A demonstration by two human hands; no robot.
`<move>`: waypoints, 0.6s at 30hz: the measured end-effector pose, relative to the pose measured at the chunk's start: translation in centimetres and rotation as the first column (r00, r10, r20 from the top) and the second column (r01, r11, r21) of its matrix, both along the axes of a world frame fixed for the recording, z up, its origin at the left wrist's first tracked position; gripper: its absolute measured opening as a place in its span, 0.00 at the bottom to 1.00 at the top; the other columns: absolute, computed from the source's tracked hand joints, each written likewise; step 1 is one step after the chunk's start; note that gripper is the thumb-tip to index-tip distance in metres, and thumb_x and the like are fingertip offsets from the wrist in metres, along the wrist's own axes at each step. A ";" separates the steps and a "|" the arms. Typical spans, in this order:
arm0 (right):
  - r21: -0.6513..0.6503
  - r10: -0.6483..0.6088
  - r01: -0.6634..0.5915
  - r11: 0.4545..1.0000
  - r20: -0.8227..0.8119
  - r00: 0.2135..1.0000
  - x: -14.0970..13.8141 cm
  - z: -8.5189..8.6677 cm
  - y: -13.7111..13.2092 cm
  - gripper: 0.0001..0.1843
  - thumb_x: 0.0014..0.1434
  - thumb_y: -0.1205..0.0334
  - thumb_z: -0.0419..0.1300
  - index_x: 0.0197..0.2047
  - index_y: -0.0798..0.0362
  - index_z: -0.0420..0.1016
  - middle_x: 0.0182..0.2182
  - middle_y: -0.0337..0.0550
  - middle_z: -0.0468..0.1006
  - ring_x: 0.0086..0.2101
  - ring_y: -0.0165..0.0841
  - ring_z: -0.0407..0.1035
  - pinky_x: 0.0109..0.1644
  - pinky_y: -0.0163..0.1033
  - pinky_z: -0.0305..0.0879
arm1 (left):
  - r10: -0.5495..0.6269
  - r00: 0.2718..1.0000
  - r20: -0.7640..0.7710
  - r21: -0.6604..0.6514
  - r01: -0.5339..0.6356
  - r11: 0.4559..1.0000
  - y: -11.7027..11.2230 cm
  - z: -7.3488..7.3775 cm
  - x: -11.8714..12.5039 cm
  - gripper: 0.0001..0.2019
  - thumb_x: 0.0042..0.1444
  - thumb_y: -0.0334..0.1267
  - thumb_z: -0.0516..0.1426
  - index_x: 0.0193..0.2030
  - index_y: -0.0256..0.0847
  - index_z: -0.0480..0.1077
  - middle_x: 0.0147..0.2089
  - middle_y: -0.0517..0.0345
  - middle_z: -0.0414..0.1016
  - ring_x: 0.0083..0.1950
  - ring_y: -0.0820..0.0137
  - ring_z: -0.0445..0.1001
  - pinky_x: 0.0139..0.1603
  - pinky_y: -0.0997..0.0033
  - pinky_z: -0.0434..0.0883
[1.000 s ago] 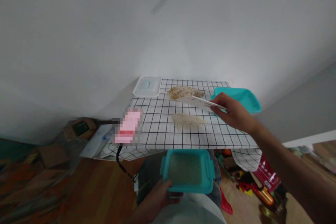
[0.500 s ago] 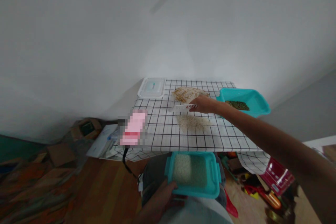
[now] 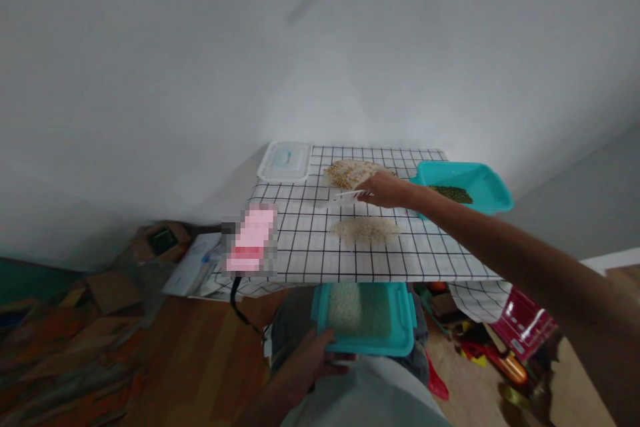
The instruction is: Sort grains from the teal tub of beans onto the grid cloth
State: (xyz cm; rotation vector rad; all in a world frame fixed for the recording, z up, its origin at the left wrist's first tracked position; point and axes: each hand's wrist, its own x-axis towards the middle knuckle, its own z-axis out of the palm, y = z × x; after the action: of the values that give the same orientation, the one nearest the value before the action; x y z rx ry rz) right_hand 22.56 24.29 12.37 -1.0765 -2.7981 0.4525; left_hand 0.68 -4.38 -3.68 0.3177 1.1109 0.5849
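Observation:
My right hand (image 3: 383, 189) is closed on a thin white plastic piece (image 3: 350, 193); its exact kind cannot be made out. It is above the table, between a pile of yellowish-brown grain (image 3: 353, 173) behind and a thin spread of pale grains (image 3: 369, 231) in front. My left hand (image 3: 320, 355) has its fingers apart, at the near left rim of a teal plastic tub (image 3: 407, 323) on my lap. In this tub, white grains (image 3: 345, 307) lie on the left and darker, greyish-green contents (image 3: 376, 310) on the right.
The table has a white cloth with a black grid (image 3: 305, 253). A second teal tub (image 3: 493, 190) holding green beans (image 3: 453, 194) stands at right, a clear lid (image 3: 285, 161) at back left. A pixelated pink object (image 3: 254, 237) with a black cord is at left. Cardboard boxes (image 3: 160, 243) clutter the floor.
The white piece in my right hand has tilted and risen slightly. My left hand's fingers have come out from under the tub's edge and spread. The whole view has shifted slightly.

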 end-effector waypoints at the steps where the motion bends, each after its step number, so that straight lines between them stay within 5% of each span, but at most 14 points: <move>1: 0.023 0.013 -0.014 1.000 0.040 0.999 -0.4 -0.1 0.1 0.12 0.60 0.64 0.56 0.41 0.56 0.80 0.31 0.49 0.80 0.31 0.33 0.70 0.37 0.39 0.60 | -0.007 1.000 0.001 0.001 0.007 1.000 0.0 0.1 -0.1 0.15 0.56 0.41 0.54 0.48 0.37 0.62 0.47 0.44 0.75 0.43 0.57 0.80 0.40 0.60 0.75; 10: 0.047 0.173 -0.181 0.982 0.147 0.974 -0.1 -0.2 -3.6 0.16 0.65 0.60 0.53 0.52 0.48 0.76 0.36 0.46 0.82 0.32 0.31 0.72 0.34 0.34 0.57 | -0.007 1.000 0.000 0.007 0.007 1.000 0.5 1.0 -0.5 0.17 0.57 0.41 0.55 0.50 0.36 0.62 0.49 0.41 0.75 0.44 0.54 0.79 0.42 0.57 0.75; 18: 0.073 -0.017 0.004 0.997 0.188 0.982 1.3 0.2 -2.6 0.15 0.64 0.62 0.52 0.47 0.53 0.79 0.33 0.48 0.81 0.32 0.32 0.71 0.34 0.36 0.57 | 0.010 1.000 0.012 -0.009 -0.009 1.000 0.9 1.2 -0.4 0.18 0.56 0.41 0.57 0.51 0.37 0.60 0.45 0.44 0.77 0.45 0.54 0.79 0.45 0.54 0.75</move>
State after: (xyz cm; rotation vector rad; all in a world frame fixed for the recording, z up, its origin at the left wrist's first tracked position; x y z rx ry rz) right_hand 23.88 21.68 12.60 -1.1759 -2.9436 0.2583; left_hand 0.27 -3.50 -2.45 0.3013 1.1040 0.5895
